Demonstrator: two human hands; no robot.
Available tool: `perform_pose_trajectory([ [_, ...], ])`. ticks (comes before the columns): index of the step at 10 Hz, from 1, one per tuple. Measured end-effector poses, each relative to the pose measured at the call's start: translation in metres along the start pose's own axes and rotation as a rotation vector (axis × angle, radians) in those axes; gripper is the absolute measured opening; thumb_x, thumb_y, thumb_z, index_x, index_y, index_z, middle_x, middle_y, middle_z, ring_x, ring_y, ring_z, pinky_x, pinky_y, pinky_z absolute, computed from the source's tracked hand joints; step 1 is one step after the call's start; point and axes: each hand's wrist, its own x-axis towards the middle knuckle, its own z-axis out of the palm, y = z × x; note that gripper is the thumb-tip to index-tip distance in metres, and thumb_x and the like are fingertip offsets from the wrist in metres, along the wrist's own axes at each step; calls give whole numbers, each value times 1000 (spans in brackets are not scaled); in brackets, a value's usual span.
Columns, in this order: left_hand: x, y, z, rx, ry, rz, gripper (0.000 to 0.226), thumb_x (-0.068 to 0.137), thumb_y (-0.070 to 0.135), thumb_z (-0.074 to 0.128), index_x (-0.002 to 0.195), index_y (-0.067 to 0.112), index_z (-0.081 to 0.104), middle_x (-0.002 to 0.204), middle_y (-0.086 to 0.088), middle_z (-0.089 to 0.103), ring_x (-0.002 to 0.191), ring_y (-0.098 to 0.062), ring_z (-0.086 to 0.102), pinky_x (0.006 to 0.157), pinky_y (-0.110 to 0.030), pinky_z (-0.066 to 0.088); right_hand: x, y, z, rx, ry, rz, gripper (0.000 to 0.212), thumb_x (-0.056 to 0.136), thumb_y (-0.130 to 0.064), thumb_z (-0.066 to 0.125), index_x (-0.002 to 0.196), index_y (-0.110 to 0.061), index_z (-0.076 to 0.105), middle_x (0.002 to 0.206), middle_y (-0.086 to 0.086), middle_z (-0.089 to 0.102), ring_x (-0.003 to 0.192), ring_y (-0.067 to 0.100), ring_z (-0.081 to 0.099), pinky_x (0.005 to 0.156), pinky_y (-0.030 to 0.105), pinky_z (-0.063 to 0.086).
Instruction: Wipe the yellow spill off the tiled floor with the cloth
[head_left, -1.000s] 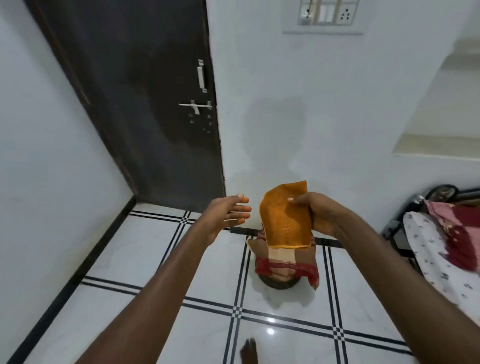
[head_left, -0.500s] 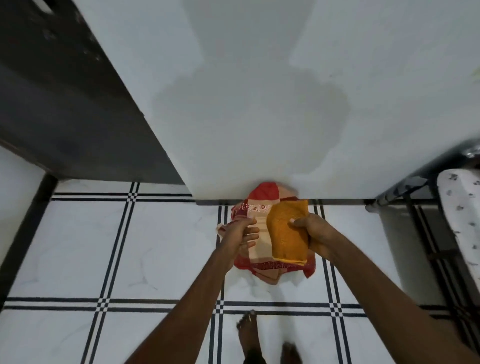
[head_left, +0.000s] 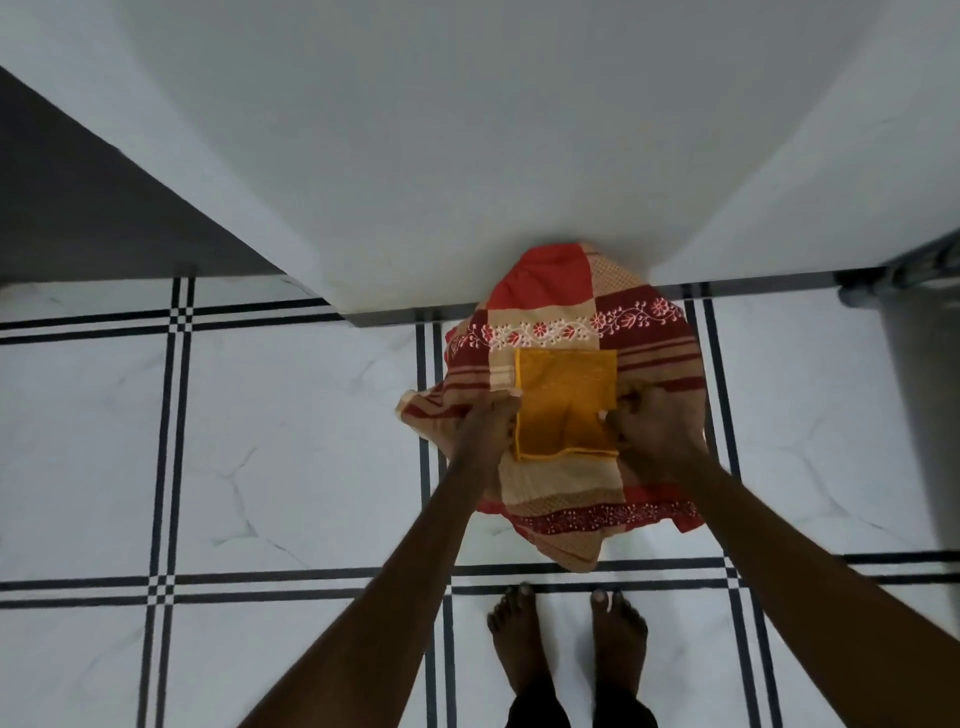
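Two hands work at one folded orange-yellow cloth (head_left: 566, 402), which lies on top of a red and beige patterned cloth (head_left: 566, 317) draped over something against the foot of the wall (head_left: 467, 156). What is under the patterned cloth cannot be seen. The left hand (head_left: 485, 428) rests at the left edge of the yellow cloth with its fingers reaching forward and fairly straight; it seems to press or steady the edge rather than grasp it, though this is not fully clear. The right hand (head_left: 652, 434) has its fingers curled in at the right edge and appears to pinch the cloth there. Holding both edges probably keeps the fold flat and tidy, so that the cloth can be taken up as one pad for wiping.

No yellow spill shows on the tiled floor (head_left: 260, 441) in this view; the white tiles with dark lines look clean around the person. By this judgement the wiping is not yet begun. Two bare feet (head_left: 569, 644) stand just before the patterned cloth.
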Motion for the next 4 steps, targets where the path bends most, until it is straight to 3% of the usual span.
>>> perform_pose_trajectory([
  [1,1,-4,2,19,-12,19,86,56,59,91,127,33,50,121,-2,69,110,-30,69,88,-47,60,-12,-11,0,-63,91,-90,16,90,-34,71,100,-34,58,95,-7,65,93,24,63,91,46,51],
  [2,-66,47,16,134,-53,89,26,92,29,70,106,36,50,116,2,63,114,-29,62,103,-49,51,-12,-10,-2,-50,136,-96,11,88,-38,65,95,-36,56,92,-7,65,88,23,64,88,52,56],
  [3,-75,66,18,382,-25,190,12,97,29,66,107,24,61,113,0,66,113,-31,64,101,-45,53,-9,-9,-6,7,188,-111,36,80,-60,51,97,-29,60,86,-9,65,80,19,66,81,49,60],
  [4,-94,92,21,603,-41,273,40,99,38,60,133,17,58,132,-3,63,120,-29,61,87,-30,48,-25,-40,-21,-77,188,-189,30,90,-43,64,108,-19,62,81,-15,57,81,19,66,76,35,54],
])
